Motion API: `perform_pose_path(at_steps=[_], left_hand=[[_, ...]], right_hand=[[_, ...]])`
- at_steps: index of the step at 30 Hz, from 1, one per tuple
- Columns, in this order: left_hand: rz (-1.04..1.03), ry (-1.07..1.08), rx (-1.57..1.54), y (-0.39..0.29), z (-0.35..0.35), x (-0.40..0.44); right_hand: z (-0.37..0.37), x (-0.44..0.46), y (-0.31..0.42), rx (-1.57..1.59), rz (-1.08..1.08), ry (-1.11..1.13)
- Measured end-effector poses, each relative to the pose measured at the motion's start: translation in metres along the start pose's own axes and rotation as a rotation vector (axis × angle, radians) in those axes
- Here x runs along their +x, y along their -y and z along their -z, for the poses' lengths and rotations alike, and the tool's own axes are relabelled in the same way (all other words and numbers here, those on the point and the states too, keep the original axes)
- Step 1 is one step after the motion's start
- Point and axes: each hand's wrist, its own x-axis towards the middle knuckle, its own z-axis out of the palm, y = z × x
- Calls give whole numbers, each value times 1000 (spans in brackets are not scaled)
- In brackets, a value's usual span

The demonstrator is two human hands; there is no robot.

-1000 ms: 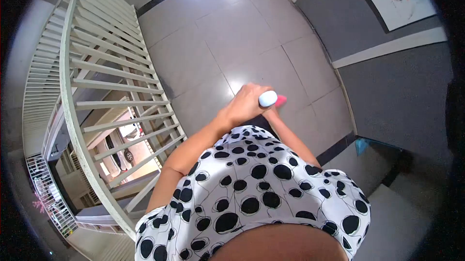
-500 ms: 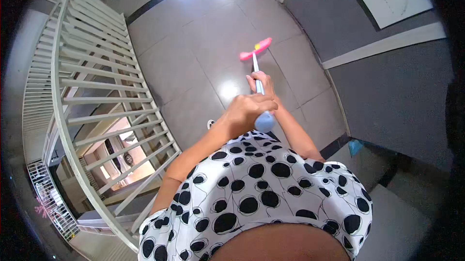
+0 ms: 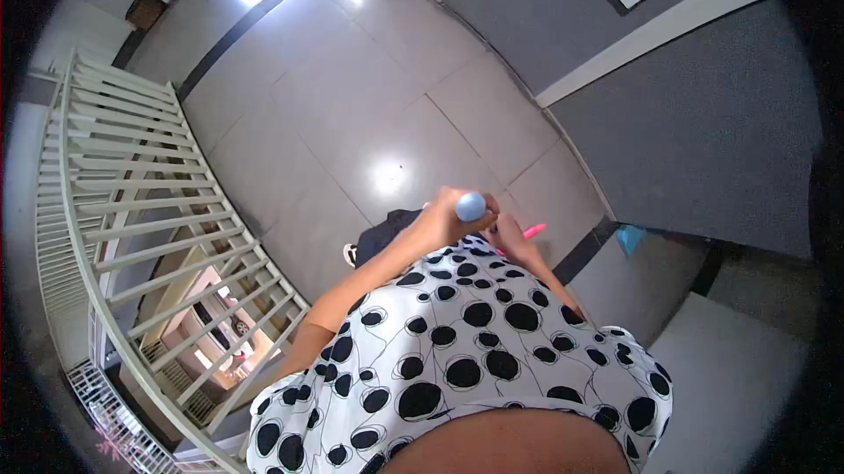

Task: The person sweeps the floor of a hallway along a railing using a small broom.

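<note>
Handle [image 3: 470,206], left hand [image 3: 446,221] in tight grip around it, right hand [image 3: 510,235] beside

I'm looking through one camera worn on the person's head, facing forward and steeply down past their own chest. The spotted top [image 3: 479,342] sits closest to my lens and fills the lower middle, while the left hand [image 3: 447,217] and right hand [image 3: 508,233] come in a little farther off, around the centre. Beyond them my view runs along the tiled floor [image 3: 325,113], taking in the white railing [image 3: 149,184] on my left and the grey wall [image 3: 686,122] on my right; the lens is very wide, bending straight lines, with black rounding off the corners
</note>
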Motion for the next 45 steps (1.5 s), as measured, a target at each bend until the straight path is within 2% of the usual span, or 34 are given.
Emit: perform_pose_path(at_steps=[1, 4, 6, 8, 9, 11, 15, 17, 19, 22, 23, 26, 31, 35, 37, 40, 42, 45], left_hand=[[-23, 10, -17, 4, -3, -1], [-64, 46, -52, 4, -4, -3], [-46, 0, 127, -11, 9, -3], [-38, -18, 216, -24, 19, -3], [-75, -37, 283, -31, 24, -3], [-149, -75, 417, -38, 29, -1], [-159, -39, 554, -33, 25, 6], [-157, -46, 532, -34, 22, 2], [-167, -53, 490, -40, 19, -4], [-114, -76, 490, -88, 27, -16], [-91, -86, 491, -100, 30, -19], [-109, -110, 457, -108, 43, -28], [-99, -166, 271, -76, 44, -25], [-116, -169, 293, -61, 35, -24], [-103, -142, 367, -62, 34, -23], [-76, -83, 514, -60, 32, -18], [-151, 4, 681, -43, 24, -9], [-212, 73, 789, -20, 14, -1]], right_hand=[[-2, 1, -6, 33, -143, 51], [-7, 9, 6, -26, -103, -18], [-6, 21, 34, -52, -89, -57], [-3, 47, 62, 168, 115, -74], [-7, 60, 63, 170, 112, -78], [-13, 88, 59, 104, 507, -222], [-15, 122, 78, 14, 462, -175], [-25, 122, 89, 90, 489, -350], [-22, 116, 102, 131, 498, -432], [1, 99, 127, 67, 472, -220], [7, 90, 138, 70, 470, -214], [24, 61, 161, -40, 249, -24], [0, 45, 118, -177, 198, 4], [-14, 41, 108, 17, 78, 1], [-13, 49, 123, 110, 293, -164], [-21, 74, 122, 130, 450, -318], [-28, 100, 110, 88, 555, -461], [-20, 125, 89, -9, 656, -386]])
